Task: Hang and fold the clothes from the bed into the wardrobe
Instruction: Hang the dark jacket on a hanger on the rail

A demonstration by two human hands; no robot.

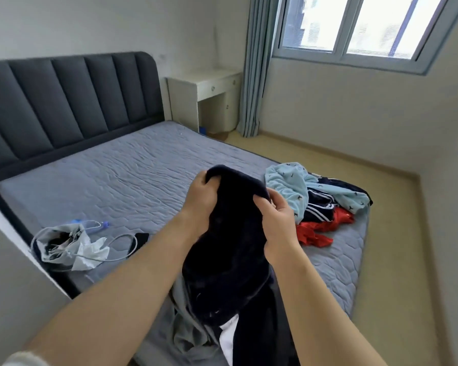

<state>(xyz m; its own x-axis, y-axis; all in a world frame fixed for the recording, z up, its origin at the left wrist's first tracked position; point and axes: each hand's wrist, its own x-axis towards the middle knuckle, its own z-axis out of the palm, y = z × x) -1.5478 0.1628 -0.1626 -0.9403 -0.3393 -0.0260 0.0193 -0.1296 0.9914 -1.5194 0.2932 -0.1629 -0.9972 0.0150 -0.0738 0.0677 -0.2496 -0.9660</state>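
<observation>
Navy fleece garment (228, 260): we're gripping it up top, left hand (200, 200) and right hand (276, 220) both bunching fabric above the bed (117, 180).

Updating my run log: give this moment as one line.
left hand: grips dark garment | right hand: grips it | clothes pile: on bed

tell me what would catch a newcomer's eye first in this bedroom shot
First the dark navy garment, held up mid-view, with the left hand and right hand both gripping its top. Next comes the bright heap on the right side of the bed, with a light blue garment and a red garment in it. A black phone lies near the left edge.
</observation>
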